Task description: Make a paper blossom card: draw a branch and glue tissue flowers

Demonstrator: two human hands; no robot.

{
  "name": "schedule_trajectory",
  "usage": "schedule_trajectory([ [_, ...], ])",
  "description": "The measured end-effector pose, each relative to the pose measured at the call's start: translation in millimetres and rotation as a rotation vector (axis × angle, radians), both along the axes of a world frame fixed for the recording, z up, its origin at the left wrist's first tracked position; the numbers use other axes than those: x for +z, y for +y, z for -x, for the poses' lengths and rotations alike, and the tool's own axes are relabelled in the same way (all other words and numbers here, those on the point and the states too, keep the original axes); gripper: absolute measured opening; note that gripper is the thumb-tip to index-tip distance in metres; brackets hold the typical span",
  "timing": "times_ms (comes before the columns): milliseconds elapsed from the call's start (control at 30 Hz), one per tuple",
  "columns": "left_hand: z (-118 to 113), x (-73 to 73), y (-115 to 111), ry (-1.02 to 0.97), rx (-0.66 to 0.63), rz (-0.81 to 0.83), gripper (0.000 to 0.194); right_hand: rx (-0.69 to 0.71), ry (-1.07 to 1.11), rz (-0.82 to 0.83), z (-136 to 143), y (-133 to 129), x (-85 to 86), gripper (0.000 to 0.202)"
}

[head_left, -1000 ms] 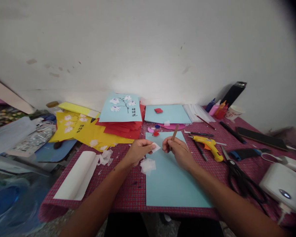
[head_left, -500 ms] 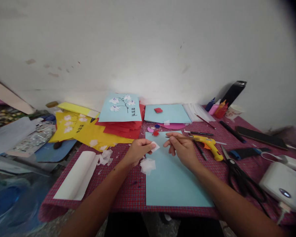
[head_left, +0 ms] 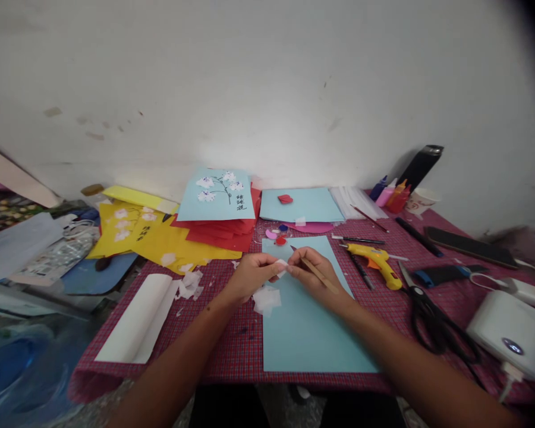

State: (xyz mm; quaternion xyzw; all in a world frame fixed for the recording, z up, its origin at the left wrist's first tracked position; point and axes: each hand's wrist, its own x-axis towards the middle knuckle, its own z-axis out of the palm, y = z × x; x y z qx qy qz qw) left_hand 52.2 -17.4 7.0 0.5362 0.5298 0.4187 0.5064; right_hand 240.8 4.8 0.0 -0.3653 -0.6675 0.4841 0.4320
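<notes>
A: Where is the small white paper piece held?

B: Above the far left part of the large blue sheet. It is pinched by the left hand, whose thumb and forefinger are closed on it; the lower fingers are curled and partly hidden.

A: And the right hand?

B: It is half closed, over the far part of the blue sheet, with its fingertips brought to the same piece. Whether the piece is gripped or merely touched by them cannot be told. A slim brown tool is held slantwise along that hand, its dark tip pointed towards the sheet's far edge.

A: What is laid nearby?

B: A small pile of white squares is set across the sheet's left edge. Just beyond its far edge, red paint can be seen. To the right of the sheet, a yellow glue gun and, farther right, black scissors are placed. Well to its left, a folded white paper is laid.
</notes>
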Motion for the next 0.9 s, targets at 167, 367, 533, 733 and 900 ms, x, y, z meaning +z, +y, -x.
schedule_trajectory([
  [167, 0.8, -1.3, 1.1, -0.040, -0.015, 0.010, 0.027, -0.013, 0.045, 0.048, -3.9, 5.5, -5.3, 0.014],
  [367, 0.7, 1.2, 0.7, -0.056, 0.003, 0.013, 0.028, -0.049, 0.047, 0.041, -4.6, 6.7, -6.7, 0.014],
  [533, -0.3, 3.2, 0.1, -0.073, -0.001, 0.009, 0.029, -0.038, 0.040, 0.052, -4.3, 5.0, -2.8, 0.018],
  [733, -0.1, 1.2, -0.5, -0.077, -0.031, 0.034, 0.026, 0.028, 0.011, 0.054, -2.4, 1.3, -0.6, 0.022],
  [900, -0.8, 0.4, -0.4, -0.151, -0.071, 0.051, 0.025, 0.016, 0.025, 0.076, -3.3, 2.9, -2.1, 0.019],
])
